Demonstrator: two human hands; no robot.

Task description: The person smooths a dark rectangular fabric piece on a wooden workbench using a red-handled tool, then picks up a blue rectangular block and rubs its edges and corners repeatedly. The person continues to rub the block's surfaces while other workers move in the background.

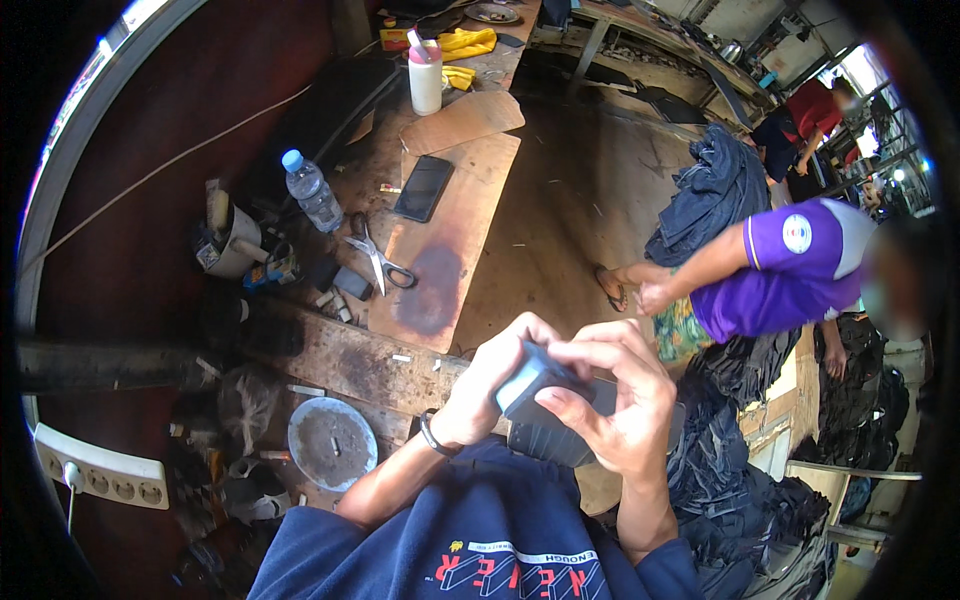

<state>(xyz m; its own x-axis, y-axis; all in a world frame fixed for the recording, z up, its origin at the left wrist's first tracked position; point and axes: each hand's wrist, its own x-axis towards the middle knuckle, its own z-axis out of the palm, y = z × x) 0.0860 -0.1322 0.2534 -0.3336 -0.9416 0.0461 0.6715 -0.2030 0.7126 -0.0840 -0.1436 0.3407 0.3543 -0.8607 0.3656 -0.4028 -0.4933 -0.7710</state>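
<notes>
In front of my chest I hold a small blue-grey block with a pale front face and darker sides; what it is made of I cannot tell. My left hand is wrapped round its left side, a dark bracelet at the wrist. On the other side, my right hand has its thumb and bent fingers against the block. Something dark and ribbed shows just below it, partly covered by my hands. Past my hands, black-handled scissors lie partly open on the wooden bench, near a dark phone.
A water bottle, a white bottle and a cluttered white bucket stand left and beyond. A round dish sits at lower left, near a power strip. A person in purple is close at right, among dark fabric heaps.
</notes>
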